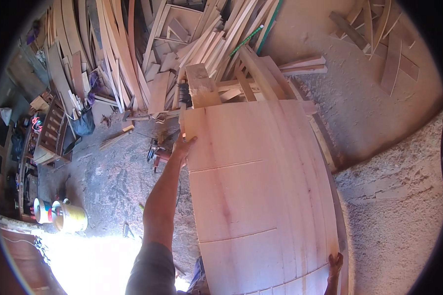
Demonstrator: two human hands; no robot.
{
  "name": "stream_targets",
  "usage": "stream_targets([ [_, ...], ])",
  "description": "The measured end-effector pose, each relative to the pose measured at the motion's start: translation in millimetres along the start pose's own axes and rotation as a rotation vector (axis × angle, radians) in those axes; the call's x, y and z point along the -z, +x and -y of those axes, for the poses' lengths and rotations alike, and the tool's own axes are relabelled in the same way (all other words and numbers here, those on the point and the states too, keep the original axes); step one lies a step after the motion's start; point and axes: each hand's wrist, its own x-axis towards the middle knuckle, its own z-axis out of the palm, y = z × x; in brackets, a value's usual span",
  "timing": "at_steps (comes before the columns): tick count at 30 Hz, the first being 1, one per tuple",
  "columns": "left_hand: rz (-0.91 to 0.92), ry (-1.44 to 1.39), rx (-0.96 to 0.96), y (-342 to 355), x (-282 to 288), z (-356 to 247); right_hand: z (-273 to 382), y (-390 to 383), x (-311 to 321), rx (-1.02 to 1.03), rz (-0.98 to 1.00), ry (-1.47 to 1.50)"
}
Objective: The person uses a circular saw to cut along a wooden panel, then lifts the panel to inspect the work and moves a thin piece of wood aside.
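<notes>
A broad, pale wooden panel (261, 196) with reddish grain streaks lies in front of me, over a wooden workbench. Two thin grooves run in from its left edge, and another line crosses it near the bottom of the view. My left hand (183, 149) grips the panel's left edge toward the far end, thumb on top and the other fingers hidden behind the edge. Nearer to me, my right hand (335, 264) holds the right edge, its fingertips curled over the top. A thick timber block (202, 83) sits just past the panel's far left corner.
Stacked boards and offcuts (118, 49) fill the far left and middle. More wood scraps (396, 54) lie on the dusty floor at far right. A reddish power tool (158, 156) is left of the panel. Farther left stand buckets (70, 217) and a slatted wooden piece (53, 129).
</notes>
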Motion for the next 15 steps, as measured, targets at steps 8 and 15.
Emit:
stream_targets([
  [8, 0.219, -0.138, -0.001, 8.4, 24.0, 11.8, 4.9, 24.3, 1.1, 0.017, 0.010, -0.081],
  [15, 0.176, -0.238, -0.014, 12.7, 31.7, 43.3, -3.7, 35.3, 3.4, 0.015, 0.036, -0.227],
])
